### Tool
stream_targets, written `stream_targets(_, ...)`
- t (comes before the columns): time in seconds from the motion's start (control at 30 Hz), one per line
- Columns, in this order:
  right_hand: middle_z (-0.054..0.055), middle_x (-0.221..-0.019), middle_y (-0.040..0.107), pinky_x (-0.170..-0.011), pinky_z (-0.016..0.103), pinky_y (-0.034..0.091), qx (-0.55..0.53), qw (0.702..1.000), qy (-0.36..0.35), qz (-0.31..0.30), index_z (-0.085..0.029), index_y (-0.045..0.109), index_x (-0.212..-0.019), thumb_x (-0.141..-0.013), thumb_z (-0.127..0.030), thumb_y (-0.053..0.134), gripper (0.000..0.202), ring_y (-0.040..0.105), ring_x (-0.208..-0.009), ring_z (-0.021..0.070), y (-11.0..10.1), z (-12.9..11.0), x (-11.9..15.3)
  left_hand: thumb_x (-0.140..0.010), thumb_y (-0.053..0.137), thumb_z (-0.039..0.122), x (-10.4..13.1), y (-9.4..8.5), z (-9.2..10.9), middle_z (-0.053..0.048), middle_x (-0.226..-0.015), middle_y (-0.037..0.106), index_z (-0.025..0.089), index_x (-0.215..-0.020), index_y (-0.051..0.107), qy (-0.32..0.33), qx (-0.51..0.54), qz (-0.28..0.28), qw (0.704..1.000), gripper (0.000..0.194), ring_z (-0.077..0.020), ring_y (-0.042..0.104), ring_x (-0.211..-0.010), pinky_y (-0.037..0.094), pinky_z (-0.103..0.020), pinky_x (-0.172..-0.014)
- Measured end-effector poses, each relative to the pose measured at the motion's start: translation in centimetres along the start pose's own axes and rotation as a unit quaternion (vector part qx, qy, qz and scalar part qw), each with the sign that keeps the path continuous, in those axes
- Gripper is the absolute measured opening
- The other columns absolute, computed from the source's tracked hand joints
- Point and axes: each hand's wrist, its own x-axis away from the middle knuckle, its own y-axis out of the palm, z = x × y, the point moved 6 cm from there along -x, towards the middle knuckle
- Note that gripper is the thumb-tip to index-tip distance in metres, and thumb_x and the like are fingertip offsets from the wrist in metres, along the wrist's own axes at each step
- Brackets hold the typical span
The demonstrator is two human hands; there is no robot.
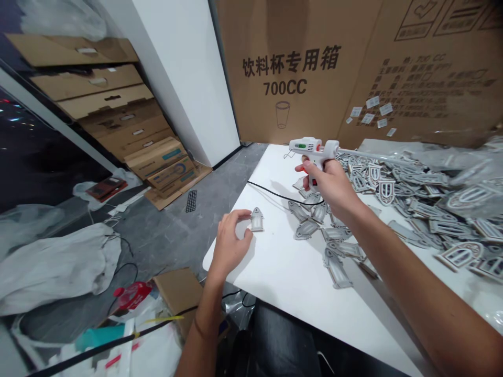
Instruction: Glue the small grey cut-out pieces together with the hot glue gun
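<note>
My right hand (324,178) is wrapped round the grip of a white hot glue gun (310,145), raised above the table with its nozzle pointing left. A clear glue stick sticks out of its rear end. My left hand (231,238) rests by the table's left edge, thumb and index finger apart in a curve. Just at those fingertips a small grey window-shaped piece (257,220) with a pointed top lies flat; whether the fingers touch it I cannot tell. Several similar grey pieces (337,269) lie loosely below my right forearm.
A big heap of window-shaped pieces (416,193) and plastic bags covers the right of the white table (275,283). A black cord (275,195) crosses the top. Behind stands a large cardboard box (291,31). Bags and a red bottle (132,295) are at lower left.
</note>
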Motion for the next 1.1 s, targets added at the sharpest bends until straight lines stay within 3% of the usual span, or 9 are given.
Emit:
stream_targets(0.17, 0.011, -0.117, 0.072, -0.060, 0.029, 0.050, 0.012, 1.000, -0.001, -0.011, -0.020, 0.059, -0.112, -0.096, -0.039, 0.058, 0.025, 0.059, -0.065, 0.0123, 0.3, 0.0, 0.1, -0.089, 0.073, 0.021, 0.2, 0.1, 0.6, 0.002, -0.093, 0.075, 0.029, -0.120, 0.066, 0.024, -0.013, -0.020, 0.999, 0.033, -0.0246, 0.069, -0.099, 0.042, -0.045, -0.105)
stream_targets(0.33, 0.011, -0.112, 0.073, -0.060, 0.029, 0.049, 0.030, 0.999, 0.008, -0.022, -0.019, 0.060, -0.111, -0.097, -0.039, 0.058, 0.025, 0.059, -0.064, 0.0128, 0.4, 0.1, 0.2, -0.088, 0.072, 0.018, 0.4, 0.3, 1.6, -0.004, -0.137, 0.068, 0.034, -0.147, 0.055, 0.070, -0.029, -0.062, 0.995, 0.063, -0.0280, 0.058, -0.132, 0.038, -0.045, -0.115)
stream_targets(0.4, 0.010, -0.109, 0.073, -0.061, 0.029, 0.049, 0.033, 0.999, 0.013, -0.039, -0.019, 0.062, -0.111, -0.096, -0.040, 0.060, 0.026, 0.059, -0.065, 0.0133, 0.6, 0.2, 0.3, -0.090, 0.072, 0.019, 0.4, 0.7, 1.6, -0.004, -0.138, 0.068, 0.035, -0.149, 0.054, 0.077, -0.033, -0.076, 0.994, 0.064, -0.0285, 0.058, -0.132, 0.037, -0.046, -0.116)
stream_targets(0.5, 0.010, -0.105, 0.073, -0.063, 0.030, 0.048, 0.042, 0.998, 0.009, -0.051, -0.018, 0.064, -0.109, -0.096, -0.043, 0.062, 0.028, 0.059, -0.065, 0.0138, 0.9, 0.0, 0.6, -0.091, 0.076, 0.026, 0.2, 0.5, 0.7, -0.004, -0.115, 0.072, 0.030, -0.136, 0.061, 0.046, -0.057, -0.024, 0.997, 0.048, -0.0288, 0.063, -0.115, 0.043, -0.046, -0.105)
stream_targets(0.6, 0.006, -0.086, 0.070, -0.064, 0.032, 0.046, 0.097, 0.993, 0.014, -0.066, -0.017, 0.067, -0.105, -0.097, -0.047, 0.059, 0.033, 0.057, -0.064, 0.0157, 1.0, -0.1, 0.8, -0.089, 0.079, 0.032, 0.2, -0.1, 0.0, -0.005, -0.104, 0.069, 0.026, -0.124, 0.066, 0.013, -0.099, 0.047, 0.994, 0.038, -0.0295, 0.061, -0.104, 0.046, -0.045, -0.097)
stream_targets(0.7, 0.003, -0.075, 0.066, -0.068, 0.032, 0.045, 0.182, 0.976, -0.004, -0.119, -0.018, 0.069, -0.103, -0.098, -0.054, 0.058, 0.038, 0.058, -0.069, 0.0193, 1.4, -0.3, 1.1, -0.088, 0.077, 0.027, 0.2, -0.1, 0.4, -0.007, -0.114, 0.070, 0.027, -0.121, 0.066, 0.028, -0.115, 0.053, 0.992, 0.036, -0.0308, 0.061, -0.109, 0.046, -0.047, -0.099)
stream_targets(0.83, 0.006, -0.085, 0.068, -0.073, 0.032, 0.042, 0.294, 0.938, -0.059, -0.174, -0.020, 0.067, -0.087, -0.097, -0.056, 0.061, 0.037, 0.059, -0.083, 0.0234, 1.9, -0.7, 1.6, -0.086, 0.072, 0.013, 0.2, -0.3, 0.8, -0.003, -0.108, 0.074, 0.028, -0.113, 0.067, 0.032, -0.094, 0.050, 0.994, 0.032, -0.0280, 0.064, -0.103, 0.049, -0.043, -0.094)
stream_targets(0.97, 0.004, -0.084, 0.067, -0.073, 0.031, 0.038, 0.329, 0.898, -0.110, -0.270, -0.022, 0.062, -0.080, -0.100, -0.048, 0.059, 0.034, 0.059, -0.082, 0.0223, 3.5, -0.6, 2.6, -0.093, 0.072, 0.024, 0.4, -0.6, 0.5, -0.004, -0.099, 0.073, 0.026, -0.101, 0.071, 0.032, -0.103, 0.083, 0.991, 0.009, -0.0270, 0.065, -0.097, 0.050, -0.042, -0.089)
stream_targets(1.1, 0.004, -0.080, 0.065, -0.071, 0.030, 0.036, 0.349, 0.872, -0.124, -0.319, -0.022, 0.056, -0.075, -0.103, -0.044, 0.057, 0.036, 0.058, -0.079, 0.0205, 4.8, 0.0, 3.2, -0.095, 0.072, 0.028, 0.5, -0.6, 0.3, -0.004, -0.098, 0.073, 0.026, -0.098, 0.073, 0.042, -0.124, 0.090, 0.987, 0.003, -0.0268, 0.064, -0.096, 0.050, -0.042, -0.089)
